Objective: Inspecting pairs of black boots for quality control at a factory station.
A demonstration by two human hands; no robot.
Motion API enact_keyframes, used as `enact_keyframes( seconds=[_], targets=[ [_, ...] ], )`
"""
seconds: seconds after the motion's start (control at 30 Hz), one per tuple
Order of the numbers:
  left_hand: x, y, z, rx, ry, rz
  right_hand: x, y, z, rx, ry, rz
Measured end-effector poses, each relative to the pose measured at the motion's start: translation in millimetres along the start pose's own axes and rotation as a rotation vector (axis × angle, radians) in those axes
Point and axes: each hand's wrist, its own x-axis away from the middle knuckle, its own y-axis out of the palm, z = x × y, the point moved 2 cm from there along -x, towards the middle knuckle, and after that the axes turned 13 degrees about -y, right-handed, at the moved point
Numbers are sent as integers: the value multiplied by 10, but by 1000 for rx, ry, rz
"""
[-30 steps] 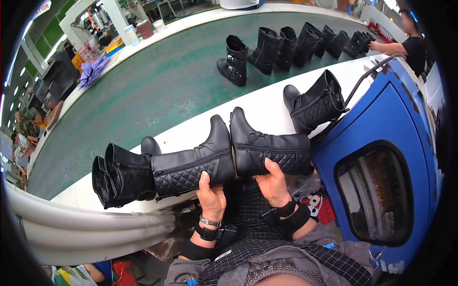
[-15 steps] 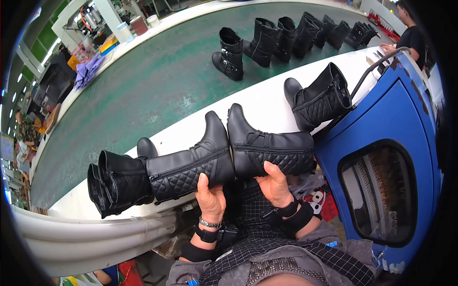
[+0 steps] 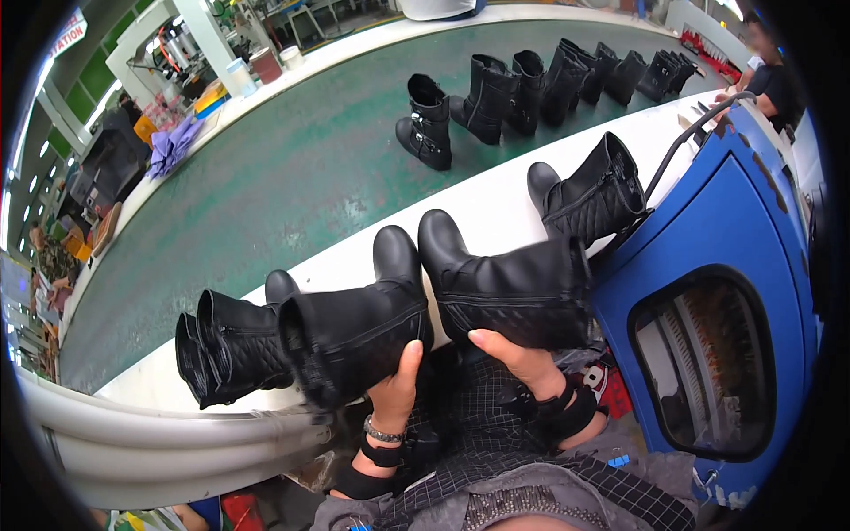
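Two tall black boots with side zips lie side by side in front of me, toes pointing away and shafts splayed outward. My left hand (image 3: pixel 395 386) grips the left boot (image 3: pixel 354 323) from beneath near the heel, thumb on its side. Its open top faces left. My right hand (image 3: pixel 521 361) holds the right boot (image 3: pixel 509 288) the same way, the thumb pressed against its near side; its shaft extends to the right. The other fingers of both hands are hidden under the boots.
More black boots (image 3: pixel 239 341) stand at the left on the white ledge (image 3: pixel 372 217), and one quilted boot (image 3: pixel 598 195) at the right. Beyond runs a green belt (image 3: pixel 266 203) with several boots. A blue machine (image 3: pixel 682 234) with a window is at right. A person (image 3: pixel 772 84) works far right.
Both boots have been rolled in my hands, so their quilted sides turn lower and more smooth leather faces up. The left boot's opening now shows. The view has tilted slightly.
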Motion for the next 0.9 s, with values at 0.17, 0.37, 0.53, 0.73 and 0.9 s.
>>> enact_keyframes(
  seconds=[0.17,0.37,0.53,0.73,0.9],
  targets=[
    [-216,-177,75,-17,-176,-190,-322,-3,47,-85,85,-311],
    [-613,-523,-65,223,-515,-141,-682,-145,645,92,280,-112],
    [-528,-264,-101,256,-271,-123,-645,311,638,351,-100,-24],
    [-552,69,-167,256,-28,-15,-560,418,573,74,-232,43],
    [-563,59,98,286,214,54,-611,464,359,-2,-375,-37]
  ],
)
